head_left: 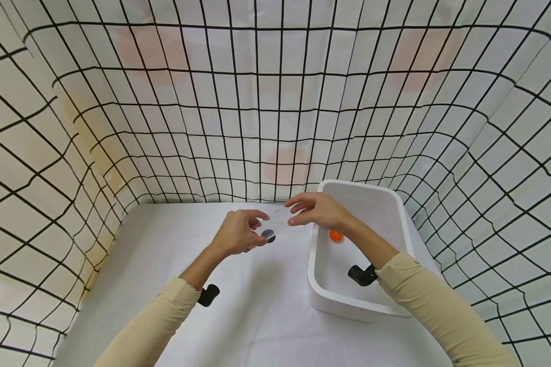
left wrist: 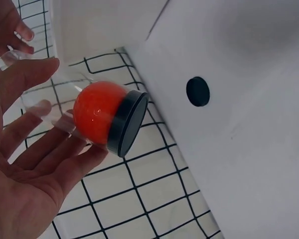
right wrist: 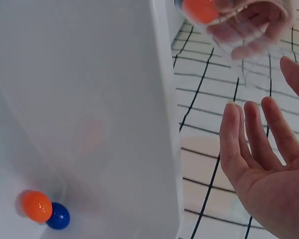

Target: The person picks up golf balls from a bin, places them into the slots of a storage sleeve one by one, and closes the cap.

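My left hand holds a clear tube between thumb and fingers. Inside it, a red-orange ball sits against the black cap that closes one end. The tube's other end, toward my right hand, shows an open round rim. My right hand is beside that rim with its fingers spread and loosely bent, a gap showing between them and the tube in the right wrist view. On the white table, below the tube, lies a round black disc, partly behind the tube in the head view.
A white bin stands at the right, under my right forearm. It contains an orange ball and a blue ball side by side. Black netting surrounds the table at the back and both sides.
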